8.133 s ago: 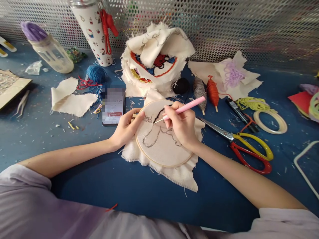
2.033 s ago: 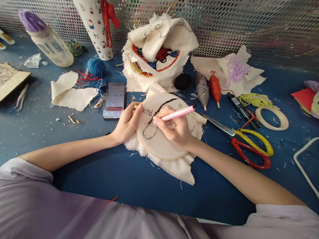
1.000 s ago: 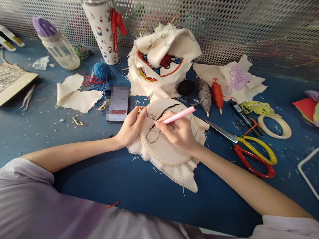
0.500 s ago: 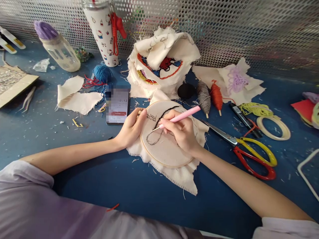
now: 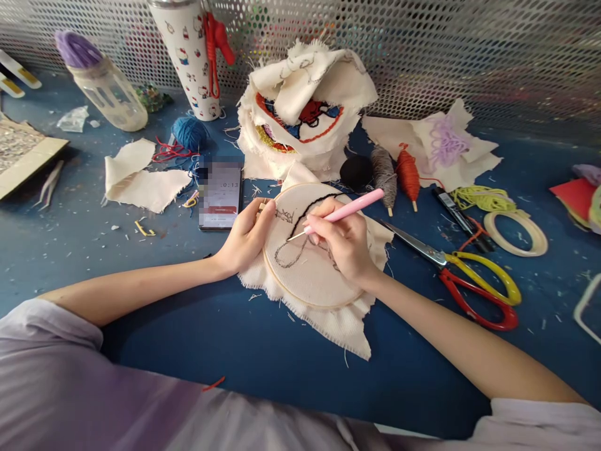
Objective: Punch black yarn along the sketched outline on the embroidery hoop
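In the middle of the frame, the left hand (image 5: 244,235) grips the edge of the round hoop (image 5: 310,250) so the cloth (image 5: 338,322) stays flat on the blue worktop (image 5: 235,351). The right hand (image 5: 345,241) pinches the pink needle tool (image 5: 345,210) like a pencil, tip down on the black line. The scissors (image 5: 469,282) lie near, to the right.

A round wooden embroidery hoop (image 5: 313,300) lies flat on the blue table, cream cloth (image 5: 347,322) stretched in it — frayed edges spilling out all around. Black outline stitching crosses the cloth. A pink-handled punch needle (image 5: 350,207) slants over it — metal tip down near the stitched line.
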Action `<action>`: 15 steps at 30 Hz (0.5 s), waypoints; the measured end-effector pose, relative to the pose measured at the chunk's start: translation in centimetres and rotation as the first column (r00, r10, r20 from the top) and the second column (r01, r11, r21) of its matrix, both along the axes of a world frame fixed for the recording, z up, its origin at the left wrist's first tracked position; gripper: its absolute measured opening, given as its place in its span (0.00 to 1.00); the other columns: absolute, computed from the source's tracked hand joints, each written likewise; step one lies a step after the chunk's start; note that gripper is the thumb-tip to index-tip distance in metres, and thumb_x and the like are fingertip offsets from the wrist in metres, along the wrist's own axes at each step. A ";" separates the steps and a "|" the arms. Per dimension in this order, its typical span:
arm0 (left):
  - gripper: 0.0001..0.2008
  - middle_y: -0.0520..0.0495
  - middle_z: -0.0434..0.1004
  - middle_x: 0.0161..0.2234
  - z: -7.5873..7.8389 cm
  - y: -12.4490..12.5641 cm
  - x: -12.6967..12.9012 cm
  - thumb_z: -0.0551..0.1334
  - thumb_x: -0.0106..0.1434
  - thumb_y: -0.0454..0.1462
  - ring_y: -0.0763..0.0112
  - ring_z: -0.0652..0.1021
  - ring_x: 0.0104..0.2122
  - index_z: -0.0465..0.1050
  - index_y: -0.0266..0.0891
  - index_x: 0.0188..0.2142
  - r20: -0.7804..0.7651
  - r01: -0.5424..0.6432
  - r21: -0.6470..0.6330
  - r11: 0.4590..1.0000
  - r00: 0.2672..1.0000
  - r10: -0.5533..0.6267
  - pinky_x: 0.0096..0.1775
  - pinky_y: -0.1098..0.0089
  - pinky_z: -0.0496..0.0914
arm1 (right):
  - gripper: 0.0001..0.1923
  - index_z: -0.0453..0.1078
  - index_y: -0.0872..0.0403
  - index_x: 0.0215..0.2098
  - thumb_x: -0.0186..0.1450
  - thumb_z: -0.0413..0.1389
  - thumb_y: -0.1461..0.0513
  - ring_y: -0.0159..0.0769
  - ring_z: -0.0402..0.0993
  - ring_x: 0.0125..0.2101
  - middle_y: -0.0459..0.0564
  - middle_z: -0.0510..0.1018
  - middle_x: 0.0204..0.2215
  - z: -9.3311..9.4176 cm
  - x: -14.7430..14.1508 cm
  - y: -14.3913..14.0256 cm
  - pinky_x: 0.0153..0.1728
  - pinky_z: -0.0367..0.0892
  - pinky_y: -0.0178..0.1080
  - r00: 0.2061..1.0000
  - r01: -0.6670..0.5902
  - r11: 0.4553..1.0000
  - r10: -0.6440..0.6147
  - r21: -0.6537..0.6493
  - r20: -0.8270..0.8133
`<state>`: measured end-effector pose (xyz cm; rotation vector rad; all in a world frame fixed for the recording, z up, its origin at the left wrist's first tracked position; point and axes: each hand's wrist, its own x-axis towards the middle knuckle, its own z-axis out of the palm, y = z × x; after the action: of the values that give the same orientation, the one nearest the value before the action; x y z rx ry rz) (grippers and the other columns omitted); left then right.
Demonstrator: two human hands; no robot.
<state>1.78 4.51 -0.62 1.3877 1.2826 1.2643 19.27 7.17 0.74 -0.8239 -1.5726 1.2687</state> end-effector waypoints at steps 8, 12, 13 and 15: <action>0.16 0.54 0.57 0.25 0.1 0.0 0.0 0.52 0.70 0.45 0.76 0.60 0.25 0.60 0.39 0.29 -0.019 0.000 0.010 1.000 1.000 0.000 0.28 0.73 0.60 | 0.11 0.65 0.53 0.24 0.65 0.57 0.63 0.24 0.61 0.19 0.40 0.64 0.19 -0.1 -0.1 0.1 0.21 0.55 0.33 1.000 -0.018 0.999 0.018 0.027 0.004; 0.15 0.54 0.57 0.25 0.1 0.0 0.0 0.52 0.71 0.44 0.75 0.60 0.25 0.61 0.39 0.29 -0.016 -0.009 0.004 1.000 1.000 0.009 0.28 0.73 0.60 | 0.10 0.65 0.53 0.26 0.65 0.57 0.63 0.26 0.63 0.22 0.41 0.67 0.22 0.0 -0.2 -0.4 0.23 0.58 0.33 0.993 -0.045 0.978 0.022 0.202 0.118; 0.14 0.54 0.57 0.25 0.1 0.0 0.0 0.52 0.71 0.43 0.75 0.60 0.25 0.61 0.39 0.30 -0.015 -0.012 0.005 1.000 1.000 0.012 0.28 0.73 0.60 | 0.09 0.66 0.53 0.27 0.65 0.57 0.63 0.26 0.63 0.23 0.41 0.68 0.23 -0.1 -0.3 -0.5 0.23 0.58 0.34 0.989 -0.067 0.967 0.031 0.247 0.146; 0.13 0.54 0.57 0.25 0.1 -0.1 0.0 0.52 0.71 0.42 0.75 0.61 0.25 0.62 0.39 0.30 -0.016 -0.014 0.013 1.000 1.000 0.014 0.29 0.73 0.60 | 0.07 0.67 0.53 0.28 0.65 0.58 0.64 0.27 0.65 0.24 0.42 0.70 0.24 -0.2 -0.4 -0.6 0.26 0.60 0.34 0.970 -0.145 0.930 0.066 0.337 0.234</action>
<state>1.81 4.43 -0.53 1.4030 1.2996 1.2752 18.83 6.53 0.52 -0.6700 -1.9750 0.9492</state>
